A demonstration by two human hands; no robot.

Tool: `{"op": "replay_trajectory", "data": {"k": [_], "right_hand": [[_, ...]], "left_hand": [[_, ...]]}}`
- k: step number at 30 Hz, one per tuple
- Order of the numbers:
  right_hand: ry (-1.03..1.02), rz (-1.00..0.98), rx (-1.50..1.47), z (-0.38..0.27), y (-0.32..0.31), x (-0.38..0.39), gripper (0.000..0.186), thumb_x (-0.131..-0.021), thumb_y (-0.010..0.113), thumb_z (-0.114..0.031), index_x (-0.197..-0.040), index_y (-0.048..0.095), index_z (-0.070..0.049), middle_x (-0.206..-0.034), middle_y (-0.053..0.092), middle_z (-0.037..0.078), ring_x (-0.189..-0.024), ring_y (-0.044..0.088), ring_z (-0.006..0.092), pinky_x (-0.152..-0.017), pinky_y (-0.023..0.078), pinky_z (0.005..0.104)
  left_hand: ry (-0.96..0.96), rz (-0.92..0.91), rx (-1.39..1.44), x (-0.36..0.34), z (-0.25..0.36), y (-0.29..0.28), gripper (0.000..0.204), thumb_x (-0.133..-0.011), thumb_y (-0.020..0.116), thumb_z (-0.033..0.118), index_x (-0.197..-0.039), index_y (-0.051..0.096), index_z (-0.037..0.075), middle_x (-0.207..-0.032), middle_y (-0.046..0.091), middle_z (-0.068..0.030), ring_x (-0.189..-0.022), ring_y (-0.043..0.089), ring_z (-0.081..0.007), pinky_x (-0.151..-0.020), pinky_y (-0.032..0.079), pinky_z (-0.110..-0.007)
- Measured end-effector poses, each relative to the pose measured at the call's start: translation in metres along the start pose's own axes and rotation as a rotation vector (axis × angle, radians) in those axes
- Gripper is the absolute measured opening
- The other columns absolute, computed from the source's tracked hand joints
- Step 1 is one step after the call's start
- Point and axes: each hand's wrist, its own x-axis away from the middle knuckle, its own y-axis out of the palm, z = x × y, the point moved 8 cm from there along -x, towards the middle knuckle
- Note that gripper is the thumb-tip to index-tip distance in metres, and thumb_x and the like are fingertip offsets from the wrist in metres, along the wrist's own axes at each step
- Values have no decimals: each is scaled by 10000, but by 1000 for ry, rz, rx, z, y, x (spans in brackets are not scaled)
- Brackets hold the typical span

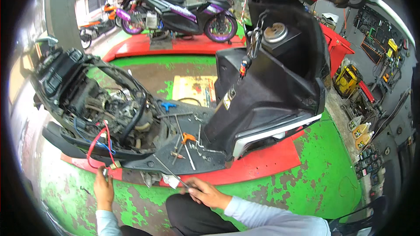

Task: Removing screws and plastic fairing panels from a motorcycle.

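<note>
My left hand (103, 189) is closed on a small pale wire connector (105, 172), just outside the scooter's near side. Thick red wires (90, 149) loop up from beside it to the open frame, next to a thin blue wire (95, 142). In my right hand (206, 193) is a screwdriver (169, 169), its long thin shaft pointing up and left toward the footboard. The tip looks bare. The black scooter (267, 74) stands with its seat off and its engine bay (111, 105) exposed.
On the footboard (205, 159) lie an orange-handled tool (188, 138), a blue-handled tool (168, 106) and several metal wrenches. Beneath the scooter is a red lift platform (271, 159). A purple-and-black scooter (175, 11) stands behind. Bottles (362, 135) and tools line the right wall.
</note>
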Motion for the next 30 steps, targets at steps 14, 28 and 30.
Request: {"op": "replay_trajectory", "data": {"k": [14,28,30], "right_hand": [[-73,194,520,-63,35,51,315,-900,655,-272,-1026,593,10,-792,642,159,-730,647,312,-676,483,396],[109,683,894,-144,-54,246,380,-859,772,-302,-1149,729,-60,-1021,747,149,-953,720,301,-870,553,387],[204,710,827,-133,-83,269,359,-835,779,-288,-1109,742,-60,-1004,748,153,-929,718,301,-843,551,381]], "left_hand": [[72,56,-87,11,-16,1,393,-935,582,85,-1325,530,72,-1094,673,-214,-941,661,-421,-762,514,-510],[127,-6,5,14,-15,7,770,-769,786,160,-1423,402,26,-1211,607,-272,-1094,597,-466,-920,477,-516],[170,14,21,11,-12,11,771,-768,782,154,-1423,397,20,-1269,588,-276,-1140,577,-468,-948,465,-513]]}}
